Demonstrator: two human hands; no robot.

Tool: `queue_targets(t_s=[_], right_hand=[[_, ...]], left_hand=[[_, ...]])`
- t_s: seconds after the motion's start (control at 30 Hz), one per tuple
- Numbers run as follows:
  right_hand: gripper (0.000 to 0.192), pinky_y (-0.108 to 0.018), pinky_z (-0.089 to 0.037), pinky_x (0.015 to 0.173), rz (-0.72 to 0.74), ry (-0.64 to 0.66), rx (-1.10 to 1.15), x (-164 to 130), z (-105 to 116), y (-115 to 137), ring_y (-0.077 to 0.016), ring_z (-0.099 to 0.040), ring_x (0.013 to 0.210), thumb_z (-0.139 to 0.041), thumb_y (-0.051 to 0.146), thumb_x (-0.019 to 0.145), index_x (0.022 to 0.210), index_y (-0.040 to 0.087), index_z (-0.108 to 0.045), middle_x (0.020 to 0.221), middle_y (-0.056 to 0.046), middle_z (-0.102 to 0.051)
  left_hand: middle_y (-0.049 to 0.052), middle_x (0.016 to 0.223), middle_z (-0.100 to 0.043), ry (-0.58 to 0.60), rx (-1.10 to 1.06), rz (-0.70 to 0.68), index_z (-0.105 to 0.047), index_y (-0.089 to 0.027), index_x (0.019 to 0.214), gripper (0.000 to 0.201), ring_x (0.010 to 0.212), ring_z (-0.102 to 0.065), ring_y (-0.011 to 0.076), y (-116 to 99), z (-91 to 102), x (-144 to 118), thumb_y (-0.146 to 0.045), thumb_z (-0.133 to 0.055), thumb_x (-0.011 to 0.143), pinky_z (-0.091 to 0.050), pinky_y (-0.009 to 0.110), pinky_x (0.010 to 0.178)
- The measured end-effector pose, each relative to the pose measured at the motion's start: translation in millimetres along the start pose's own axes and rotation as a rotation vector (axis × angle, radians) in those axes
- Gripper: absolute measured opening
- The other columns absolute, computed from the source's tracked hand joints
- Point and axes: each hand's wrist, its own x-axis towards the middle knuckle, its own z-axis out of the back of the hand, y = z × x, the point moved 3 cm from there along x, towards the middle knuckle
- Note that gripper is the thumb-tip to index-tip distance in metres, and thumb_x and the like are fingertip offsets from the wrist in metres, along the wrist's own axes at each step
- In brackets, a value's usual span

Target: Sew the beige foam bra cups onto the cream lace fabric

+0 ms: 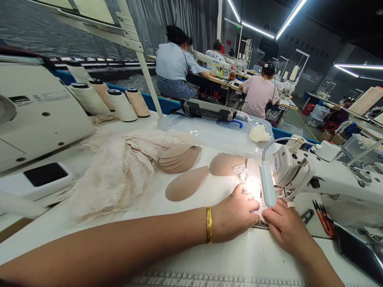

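At the sewing machine (287,169), a beige fabric piece with lace (241,169) lies partly under the needle area, washed out by the lamp's glare. My left hand (236,213), with curled fingers, presses and grips the fabric left of the needle area. Opposite it, my right hand (284,223) pinches the fabric's near right edge with thumb and fingers close together. The needle is hidden behind a small grey lamp (267,185). To the left lie a single beige teardrop-shaped fabric piece (185,185) and a fanned stack of similar pieces (179,158).
Crumpled cream lace (119,175) covers the left of the table. Thread cones (121,104) stand behind it. A clear plastic bin (191,129) sits at the back. Orange-handled thread snips (323,219) and a dark phone-like object (356,249) lie right. Co-workers sit farther off.
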Motion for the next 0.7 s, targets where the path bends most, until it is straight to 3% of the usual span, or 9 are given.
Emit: queue_targets(t_s=[0.17, 0.3, 0.53, 0.7], right_hand=[[0.025, -0.027, -0.036, 0.061, -0.026, -0.01, 0.009, 2, -1, 0, -0.0187, -0.053, 0.077, -0.042, 0.01, 0.094, 0.092, 0.024, -0.063, 0.08, -0.002, -0.057], [0.03, -0.027, -0.04, 0.061, -0.033, -0.077, -0.022, 2, -5, -2, -0.0194, -0.057, 0.077, -0.041, 0.01, 0.093, 0.101, 0.024, -0.066, 0.086, -0.004, -0.062], [0.025, -0.027, -0.045, 0.062, -0.079, -0.132, -0.05, 5, -13, -7, -0.0213, -0.062, 0.09, -0.043, 0.011, 0.092, 0.089, 0.023, -0.065, 0.099, -0.008, -0.068], [0.026, -0.028, -0.047, 0.066, -0.122, -0.108, -0.064, 4, -17, -9, -0.0221, -0.062, 0.095, -0.042, 0.012, 0.093, 0.096, 0.023, -0.065, 0.102, -0.008, -0.068]], left_hand=[[-0.001, 0.076, -0.059, 0.002, -0.068, -0.014, -0.053, -0.018, 0.067, 0.014, 0.07, -0.05, 0.0178, 2, -1.0, -1, -0.007, -0.06, 0.071, -0.032, 0.043, 0.079], [0.0, 0.075, -0.061, -0.016, -0.082, -0.031, -0.055, -0.018, 0.065, 0.017, 0.07, -0.052, 0.018, 14, -0.6, 6, -0.007, -0.057, 0.078, -0.031, 0.043, 0.08], [0.001, 0.081, -0.067, 0.025, -0.127, -0.05, -0.061, -0.019, 0.07, 0.017, 0.075, -0.054, 0.0184, 32, -0.2, 13, -0.007, -0.058, 0.081, -0.031, 0.044, 0.089], [0.0, 0.085, -0.07, -0.013, -0.152, -0.072, -0.064, -0.02, 0.069, 0.019, 0.076, -0.057, 0.0177, 46, -2.3, 17, -0.01, -0.059, 0.084, -0.03, 0.043, 0.093]])
